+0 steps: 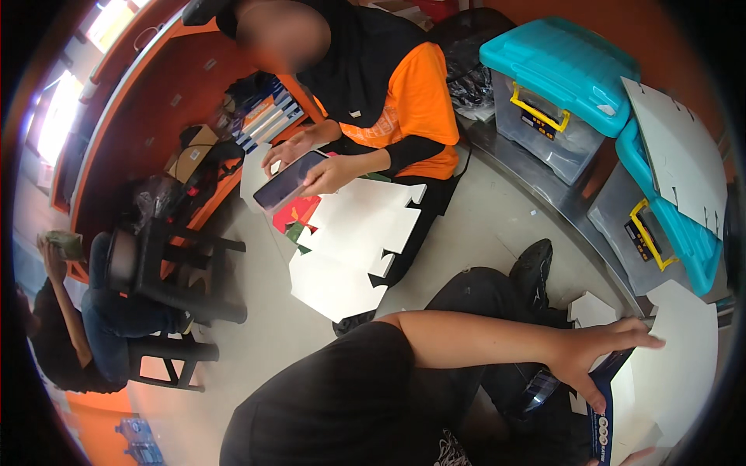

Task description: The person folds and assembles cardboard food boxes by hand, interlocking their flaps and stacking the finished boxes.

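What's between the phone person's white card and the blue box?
In the head view, floor, a dark-trousered knee and the left forearm lie between the white card and blue box.

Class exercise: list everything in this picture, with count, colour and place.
Co-worker: one, orange and black, upper centre.
Cut card: count unclear, white, over co-worker's lap.
Phone: one, dark-screened, held by co-worker.
Lidded bins: two, clear and turquoise, right.
Flat board: one, white, far right.
Open carton: one, blue and white, lower right.
Clutter: count unclear, mixed colours, upper left.
Stools: count unclear, black, left.
Second person: one, black and blue, left edge.
Left hand: one, bare, at open carton.
Right hand: one, partly visible, bottom right.
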Demonstrator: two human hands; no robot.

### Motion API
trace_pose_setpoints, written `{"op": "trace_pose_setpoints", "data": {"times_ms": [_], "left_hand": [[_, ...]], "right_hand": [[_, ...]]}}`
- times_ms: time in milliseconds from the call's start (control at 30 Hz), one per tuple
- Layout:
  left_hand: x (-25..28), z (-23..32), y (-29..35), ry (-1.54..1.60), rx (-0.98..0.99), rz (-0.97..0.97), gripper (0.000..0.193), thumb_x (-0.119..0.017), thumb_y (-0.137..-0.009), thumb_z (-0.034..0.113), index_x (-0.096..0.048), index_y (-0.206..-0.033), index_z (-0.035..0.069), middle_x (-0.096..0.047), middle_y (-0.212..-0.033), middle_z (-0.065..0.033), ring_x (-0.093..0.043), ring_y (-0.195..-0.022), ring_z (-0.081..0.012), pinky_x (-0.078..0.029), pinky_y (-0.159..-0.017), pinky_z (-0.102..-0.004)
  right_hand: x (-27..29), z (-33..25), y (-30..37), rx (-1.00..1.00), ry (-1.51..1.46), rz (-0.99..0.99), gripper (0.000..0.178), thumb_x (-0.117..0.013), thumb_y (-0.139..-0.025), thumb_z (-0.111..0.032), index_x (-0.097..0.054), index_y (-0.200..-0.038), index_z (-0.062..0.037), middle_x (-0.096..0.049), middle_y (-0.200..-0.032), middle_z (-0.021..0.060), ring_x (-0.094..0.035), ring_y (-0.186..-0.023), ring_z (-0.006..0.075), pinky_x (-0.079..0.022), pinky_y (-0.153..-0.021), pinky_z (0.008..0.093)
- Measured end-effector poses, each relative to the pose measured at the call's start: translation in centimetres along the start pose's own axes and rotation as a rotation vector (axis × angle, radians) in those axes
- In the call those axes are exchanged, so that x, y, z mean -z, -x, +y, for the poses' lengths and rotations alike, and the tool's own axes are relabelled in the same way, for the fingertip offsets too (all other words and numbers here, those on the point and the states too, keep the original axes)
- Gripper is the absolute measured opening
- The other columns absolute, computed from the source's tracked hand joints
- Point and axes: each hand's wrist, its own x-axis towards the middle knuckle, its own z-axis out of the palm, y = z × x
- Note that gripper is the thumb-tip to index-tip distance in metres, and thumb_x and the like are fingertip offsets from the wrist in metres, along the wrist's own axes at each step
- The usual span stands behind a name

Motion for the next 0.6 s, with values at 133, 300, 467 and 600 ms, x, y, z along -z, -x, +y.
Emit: {"op": "trace_pose_setpoints", "data": {"times_ms": [133,300,467,600], "left_hand": [[-1.4,-0.8,0.1,0.15,0.026,0.123,0.138,-0.095,-0.074,0.053,-0.013,-0.173,0.003,-0.033,-0.155,-0.0216,-0.04,-0.141,-0.0397,-0.032,-0.119,-0.0469],[-1.0,-0.5,0.4,-0.061,-0.025,0.039,0.115,-0.096,-0.072,0.051,-0.034,-0.158,0.005,-0.038,-0.144,-0.0189,-0.042,-0.135,-0.0365,-0.036,-0.113,-0.0458],[-1.1,0.3,0.6,-0.083,0.06,0.013,0.09,-0.098,-0.07,0.048,-0.046,-0.134,0.009,-0.04,-0.131,-0.0156,-0.044,-0.128,-0.033,-0.039,-0.107,-0.0438],[-0.9,1.5,0.2,-0.007,0.181,0.029,0.085,-0.099,-0.07,0.047,-0.051,-0.13,0.011,-0.042,-0.136,-0.0163,-0.047,-0.126,-0.0326,-0.041,-0.105,-0.0423]], "right_hand": [[0.2,-0.5,-0.3,0.019,0.007,-0.01,0.108,-0.039,-0.106,-0.068,-0.017,-0.162,0.0207,-0.02,-0.169,0.0437,-0.035,-0.154,0.0549,-0.026,-0.128,0.0608],[0.2,-0.8,-0.6,0.054,0.016,-0.007,0.108,-0.039,-0.106,-0.068,-0.018,-0.162,0.0209,-0.021,-0.169,0.0438,-0.035,-0.154,0.0549,-0.027,-0.127,0.0608],[0.9,-0.1,-0.2,0.083,0.021,-0.007,0.107,-0.041,-0.105,-0.069,-0.015,-0.164,0.017,-0.022,-0.168,0.0426,-0.035,-0.154,0.0535,-0.027,-0.127,0.062],[0.8,2.8,1.9,0.082,-0.033,-0.013,0.109,-0.05,-0.104,-0.071,-0.004,-0.172,0.001,-0.028,-0.167,0.0377,-0.036,-0.154,0.0476,-0.029,-0.124,0.067]]}}
